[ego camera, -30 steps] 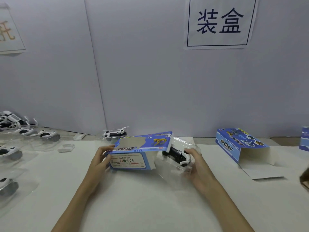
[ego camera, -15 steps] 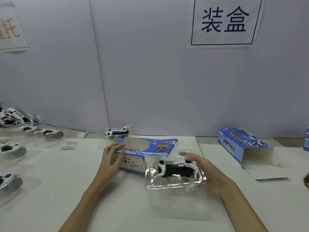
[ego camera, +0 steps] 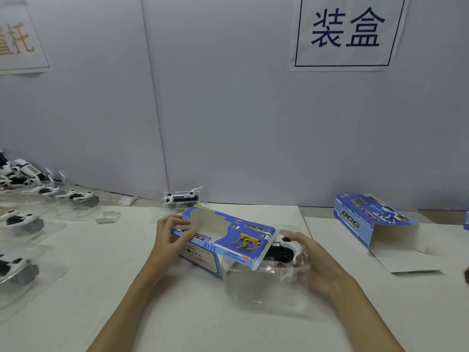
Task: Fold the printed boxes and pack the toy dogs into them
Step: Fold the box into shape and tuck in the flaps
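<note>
We see a glossy blue printed carton [ego camera: 223,237] with a grey cut-out window, lying near the middle of the white table [ego camera: 127,288]. A black-and-white plastic toy dog [ego camera: 283,247] in a clear, crinkly blister tray [ego camera: 266,288] sits partly inside the carton's right-hand opening. A second blue carton [ego camera: 368,219] lies open, well apart at right. At left we count at least five more toy dogs in trays [ego camera: 22,219], and one [ego camera: 181,198] by the wall. Our left hand [ego camera: 168,237] curls round the carton's left end; our right hand [ego camera: 312,260] curls round the tray's right end.
</note>
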### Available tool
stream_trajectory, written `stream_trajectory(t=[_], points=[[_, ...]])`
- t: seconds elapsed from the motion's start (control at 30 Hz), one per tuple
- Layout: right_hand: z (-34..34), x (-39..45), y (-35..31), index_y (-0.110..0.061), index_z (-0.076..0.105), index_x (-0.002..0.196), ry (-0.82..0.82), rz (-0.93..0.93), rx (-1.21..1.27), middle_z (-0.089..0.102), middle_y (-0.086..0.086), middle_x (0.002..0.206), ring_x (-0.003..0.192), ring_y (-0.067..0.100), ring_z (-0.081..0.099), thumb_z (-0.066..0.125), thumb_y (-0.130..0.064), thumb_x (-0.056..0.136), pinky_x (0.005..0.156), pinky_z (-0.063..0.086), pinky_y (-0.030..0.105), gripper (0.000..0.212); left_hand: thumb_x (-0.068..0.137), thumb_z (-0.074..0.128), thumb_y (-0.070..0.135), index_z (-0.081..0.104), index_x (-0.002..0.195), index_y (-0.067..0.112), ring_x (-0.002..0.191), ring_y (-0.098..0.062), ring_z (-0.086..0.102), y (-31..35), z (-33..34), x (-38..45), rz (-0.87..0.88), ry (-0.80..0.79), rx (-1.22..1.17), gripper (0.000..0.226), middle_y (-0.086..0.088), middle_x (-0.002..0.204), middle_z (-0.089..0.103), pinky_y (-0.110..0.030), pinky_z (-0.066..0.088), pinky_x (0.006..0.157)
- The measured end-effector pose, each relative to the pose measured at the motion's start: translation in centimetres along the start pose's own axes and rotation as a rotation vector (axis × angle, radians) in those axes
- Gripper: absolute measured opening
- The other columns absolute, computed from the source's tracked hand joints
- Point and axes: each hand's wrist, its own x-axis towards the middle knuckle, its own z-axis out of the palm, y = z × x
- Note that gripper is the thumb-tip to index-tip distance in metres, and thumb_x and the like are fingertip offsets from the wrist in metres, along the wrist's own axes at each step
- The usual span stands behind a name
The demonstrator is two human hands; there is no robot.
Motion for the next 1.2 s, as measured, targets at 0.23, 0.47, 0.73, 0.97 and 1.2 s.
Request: stream_trajectory(t=[0.23, 0.47, 0.73, 0.97, 1.2], points=[[0.6, 1.0, 0.8, -0.007, 0.058, 0.133, 0.124, -0.082, 0.117, 0.072, 0.016, 0.089, 0.076, 0.038, 0.068, 0.071, -0.027, 0.087, 0.060, 0.060, 0.047, 0.052, 0.097, 0.071, 0.017, 0.067, 0.115, 0.025, 0.115, 0.018, 0.045, -0.1, -0.3, -0.2, 0.003, 0.011, 0.030, 0.019, 0.008, 0.131, 0.044, -0.004, 0.046, 0.077], [2.9, 1.4, 1.8, -0.014, 0.059, 0.128, 0.138, -0.225, 0.089, 0.066, 0.021, 0.126, 0.094, 0.034, 0.071, 0.073, -0.026, 0.091, 0.078, 0.060, 0.057, 0.042, 0.097, 0.071, 0.015, 0.066, 0.115, 0.025, 0.126, 0.000, 0.046, 0.5, 0.2, -0.6, 0.008, 0.000, 0.033, 0.020, 0.009, 0.131, 0.043, -0.002, 0.044, 0.079], [3.6, 0.8, 0.9, -0.023, 0.074, 0.125, 0.025, -0.214, 0.223, 0.069, 0.015, 0.097, 0.069, 0.027, 0.063, 0.057, -0.042, 0.101, 0.076, 0.058, 0.044, 0.035, 0.098, 0.072, 0.028, 0.071, 0.111, 0.032, 0.115, 0.007, 0.052, 1.1, 0.6, -1.1, -0.037, 0.044, -0.093, 0.014, 0.012, 0.129, 0.051, -0.008, 0.046, 0.079], [4.9, 0.5, 1.8, -0.022, 0.057, 0.138, 0.029, -0.391, -0.173, 0.074, 0.016, 0.119, 0.092, 0.036, 0.073, 0.046, 0.000, 0.106, 0.090, 0.061, 0.048, 0.040, 0.080, 0.066, 0.058, 0.071, 0.110, 0.041, 0.116, -0.014, 0.061, 2.0, 2.0, -1.7, -0.118, 0.033, -0.205, 0.035, 0.007, 0.129, 0.058, -0.029, 0.047, 0.083], [5.2, 0.6, 1.8, -0.022, 0.066, 0.121, 0.228, -0.437, -0.271, 0.076, 0.014, 0.098, 0.069, 0.033, 0.077, 0.067, -0.006, 0.098, 0.060, 0.060, 0.031, 0.027, 0.083, 0.064, 0.054, 0.071, 0.109, 0.039, 0.115, -0.020, 0.062, 2.3, 2.2, -1.7, -0.134, 0.002, -0.186, 0.031, 0.000, 0.128, 0.062, -0.028, 0.047, 0.079]])
